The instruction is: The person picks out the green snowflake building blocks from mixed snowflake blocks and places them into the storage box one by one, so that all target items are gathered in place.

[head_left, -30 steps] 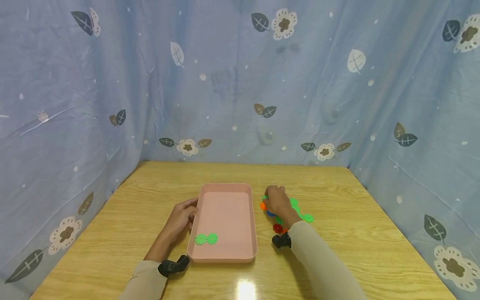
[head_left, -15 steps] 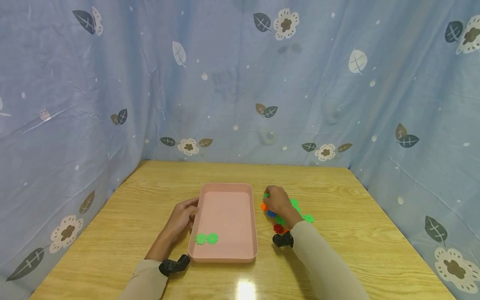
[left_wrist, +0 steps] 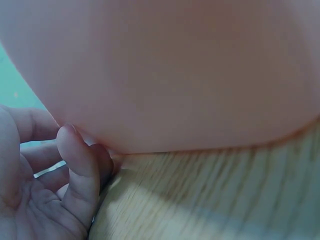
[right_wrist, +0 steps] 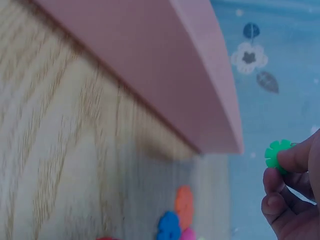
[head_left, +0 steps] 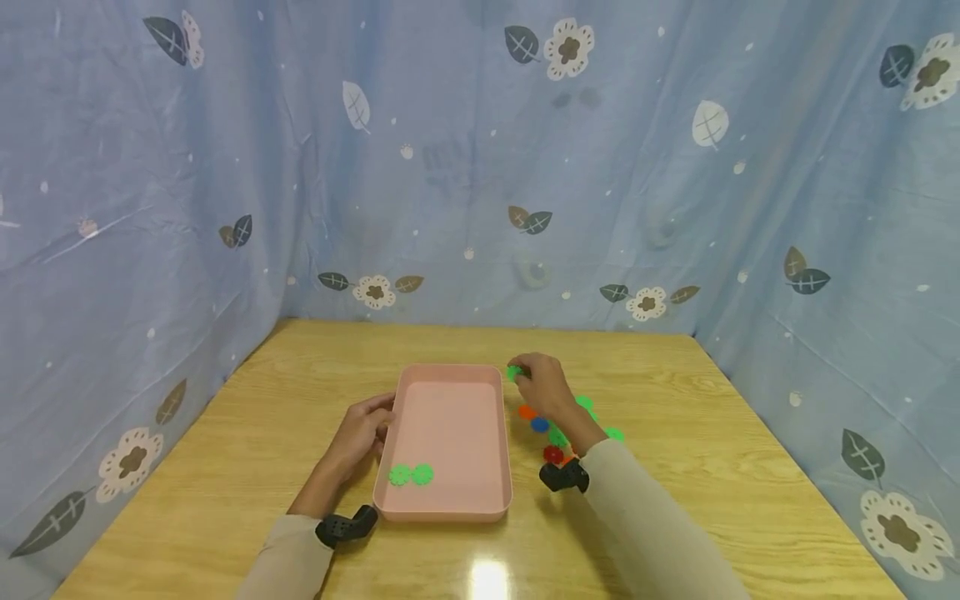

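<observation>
Green notched disc (right_wrist: 274, 154), pinched between the thumb and fingers of the right hand (head_left: 543, 386), just beside the far right corner of the pink tray (head_left: 450, 429). On my remote feed, the right wrist camera brings out the disc's toothed rim, which the head camera leaves partly covered by the fingers. That same wrist camera gives me a pink piece (right_wrist: 188, 235) close by the blue piece (right_wrist: 169, 226) and the orange piece (right_wrist: 184, 206), to the right of the tray; the head camera adds a red disc (head_left: 553, 454) on that side. Only from the head do I see two green discs (head_left: 423, 474) side by side inside the tray, toward its near left corner. The left hand (head_left: 358, 435) grips the tray's left wall; the left wrist camera gets me close to its bent thumb there.
</observation>
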`<state>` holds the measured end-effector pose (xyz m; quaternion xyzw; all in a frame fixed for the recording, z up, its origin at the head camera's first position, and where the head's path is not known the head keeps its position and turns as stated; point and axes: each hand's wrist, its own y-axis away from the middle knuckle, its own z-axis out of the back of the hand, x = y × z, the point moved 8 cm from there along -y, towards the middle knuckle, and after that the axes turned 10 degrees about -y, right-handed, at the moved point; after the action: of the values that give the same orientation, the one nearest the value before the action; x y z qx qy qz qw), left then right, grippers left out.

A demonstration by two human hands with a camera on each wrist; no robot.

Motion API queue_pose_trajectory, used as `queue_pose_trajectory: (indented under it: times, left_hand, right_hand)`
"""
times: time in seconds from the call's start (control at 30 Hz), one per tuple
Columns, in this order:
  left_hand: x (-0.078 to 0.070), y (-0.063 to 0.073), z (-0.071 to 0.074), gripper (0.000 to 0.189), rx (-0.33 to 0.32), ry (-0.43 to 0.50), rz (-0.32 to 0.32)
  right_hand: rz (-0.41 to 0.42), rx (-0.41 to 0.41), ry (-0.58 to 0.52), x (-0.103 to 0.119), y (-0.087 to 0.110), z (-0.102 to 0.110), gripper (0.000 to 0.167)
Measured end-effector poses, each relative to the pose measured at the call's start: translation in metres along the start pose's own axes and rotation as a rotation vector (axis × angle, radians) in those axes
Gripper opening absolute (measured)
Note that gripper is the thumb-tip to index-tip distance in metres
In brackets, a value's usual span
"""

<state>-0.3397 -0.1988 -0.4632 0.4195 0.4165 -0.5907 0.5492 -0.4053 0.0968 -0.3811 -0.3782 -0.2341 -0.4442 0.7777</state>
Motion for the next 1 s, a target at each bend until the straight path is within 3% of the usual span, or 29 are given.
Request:
queue_pose_trajectory:
  times: [0.2,0.43,1.0]
  left_hand:
    - [0.0,-0.002,0.003,0.048,-0.001,0.005,0.0]
    - [0.0,-0.004,0.004,0.049,0.008,-0.012,-0.008]
    - [-0.001,-0.004,0.002,0.049,0.016,-0.013,-0.012]
  right_hand:
    - [0.03,0.017,-0.069,0.022,-0.002,-0.007,0.022]
    - [-0.023,0.105,-0.119,0.04,0.006,-0.024,0.014]
    - [-0.002,0.297,-0.155,0.059,0.023,-0.061,0.006]
